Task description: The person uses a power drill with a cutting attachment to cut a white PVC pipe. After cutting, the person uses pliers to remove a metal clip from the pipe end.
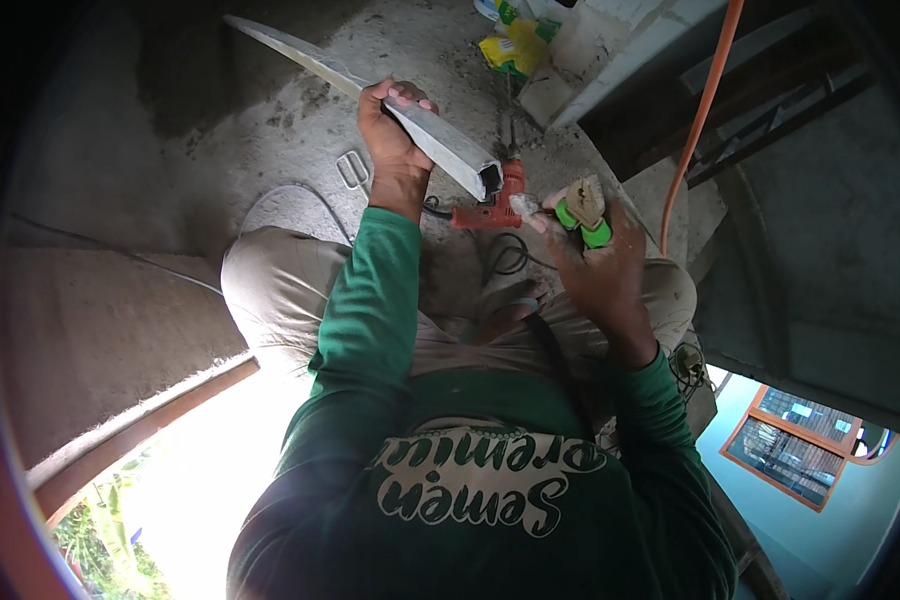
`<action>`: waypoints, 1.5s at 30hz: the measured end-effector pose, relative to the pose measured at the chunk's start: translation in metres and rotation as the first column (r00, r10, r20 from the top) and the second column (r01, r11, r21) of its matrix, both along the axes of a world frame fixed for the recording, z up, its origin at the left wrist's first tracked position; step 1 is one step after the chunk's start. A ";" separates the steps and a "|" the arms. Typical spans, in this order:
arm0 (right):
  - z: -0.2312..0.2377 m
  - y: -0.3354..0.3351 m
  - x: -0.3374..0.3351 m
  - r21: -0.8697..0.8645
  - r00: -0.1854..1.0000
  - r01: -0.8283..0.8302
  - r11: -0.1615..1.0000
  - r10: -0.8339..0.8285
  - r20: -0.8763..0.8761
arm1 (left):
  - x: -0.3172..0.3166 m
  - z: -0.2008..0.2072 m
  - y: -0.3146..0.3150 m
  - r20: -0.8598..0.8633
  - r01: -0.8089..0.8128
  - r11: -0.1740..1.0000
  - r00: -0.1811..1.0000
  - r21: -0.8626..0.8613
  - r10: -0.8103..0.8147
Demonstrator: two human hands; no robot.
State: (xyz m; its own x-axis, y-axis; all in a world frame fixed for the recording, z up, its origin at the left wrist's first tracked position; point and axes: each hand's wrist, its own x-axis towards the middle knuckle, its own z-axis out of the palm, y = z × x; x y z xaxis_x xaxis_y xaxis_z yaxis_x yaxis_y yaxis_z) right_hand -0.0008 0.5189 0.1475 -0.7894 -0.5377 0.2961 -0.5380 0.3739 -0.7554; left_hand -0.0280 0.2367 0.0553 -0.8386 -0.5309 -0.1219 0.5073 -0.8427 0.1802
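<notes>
My left hand (395,140) is wrapped round a long grey hollow metal bar (460,160). Its square open end points toward my right, and the far end reaches to the upper left. In my right hand (610,265) is a green-handled tool (596,235) with a beige, ridge-edged piece on top; its exact kind is unclear. A whitish tip shows by my fingers, close to the bar's open end but apart from it. Partly behind that end, a red power drill (505,195) lies on the floor with its bit pointing away.
Beyond my left wrist is a pale metal loop-shaped handle (352,170). Dark cable (510,255) coils by the drill. A yellow-green bag (520,48) sits at the top. An orange cord (700,125) hangs at the right. A bright opening (210,470) lies lower left.
</notes>
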 end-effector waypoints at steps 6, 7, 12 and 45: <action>0.026 0.054 -0.059 0.176 0.942 0.336 0.925 -0.333 -0.047 | 0.012 0.025 -0.013 -0.268 0.116 0.985 0.960 0.125 -0.079; 0.025 0.062 -0.069 0.168 0.933 0.359 0.918 -0.359 -0.030 | 0.014 0.030 -0.015 -0.326 0.143 0.978 0.941 0.149 -0.088; 0.003 0.080 -0.082 -0.055 0.746 0.344 0.937 -0.237 0.623 | 0.022 0.043 -0.024 -0.475 0.160 0.977 0.877 0.143 -0.074; 0.035 0.006 -0.011 -0.413 -0.008 -0.399 0.819 0.447 0.894 | 0.018 0.017 -0.014 -0.231 0.178 0.977 0.962 0.115 -0.148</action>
